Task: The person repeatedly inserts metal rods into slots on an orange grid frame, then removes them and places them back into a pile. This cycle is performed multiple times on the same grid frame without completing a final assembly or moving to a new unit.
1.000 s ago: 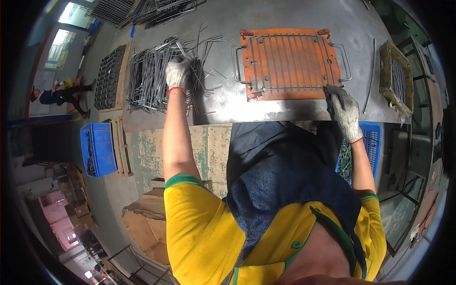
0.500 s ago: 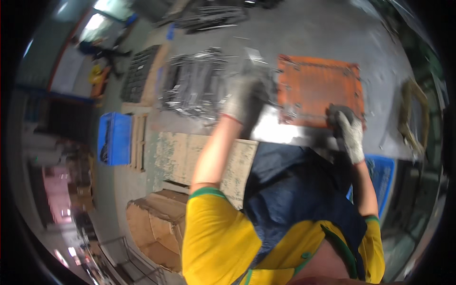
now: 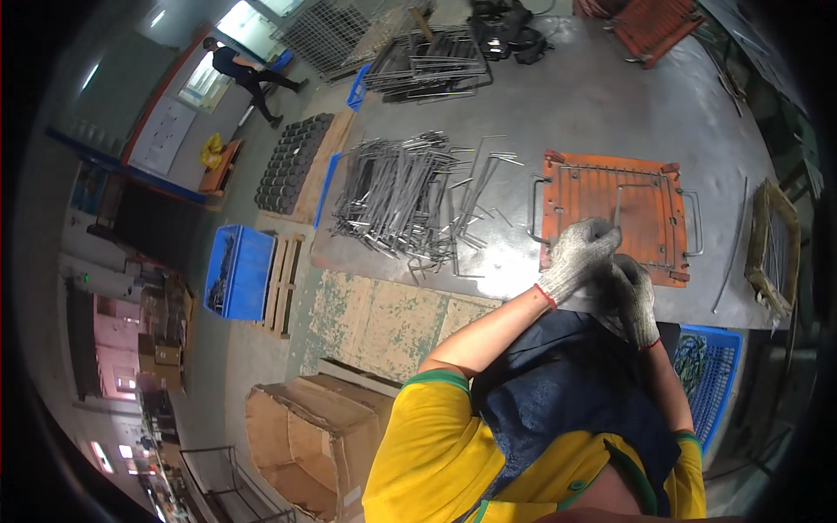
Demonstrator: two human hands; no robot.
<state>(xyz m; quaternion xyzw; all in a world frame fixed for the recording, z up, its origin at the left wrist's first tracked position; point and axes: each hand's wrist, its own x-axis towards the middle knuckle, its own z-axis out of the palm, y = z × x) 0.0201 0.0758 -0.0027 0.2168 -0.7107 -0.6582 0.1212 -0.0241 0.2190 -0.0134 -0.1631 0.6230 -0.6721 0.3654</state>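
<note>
You are standing at a grey metal tabletop (image 3: 593, 105) and you are bringing both gloved hands together at the near edge of an orange jig plate (image 3: 610, 213) which is lying flat in front of you. Your left hand (image 3: 580, 253) is resting on the lower left part of this plate, with the grip curled together over a thin metal rod; I cannot tell if the fingers are really clamping it. Your right hand (image 3: 635, 292) is lying just beside the left one, touching it, and its grip is also closed, but what it is holding is hidden. To your left, a big pile of bent wire rods (image 3: 401, 196) is lying on the tabletop, well apart from the hands. A wooden frame (image 3: 772, 244) is sitting at the right edge.
</note>
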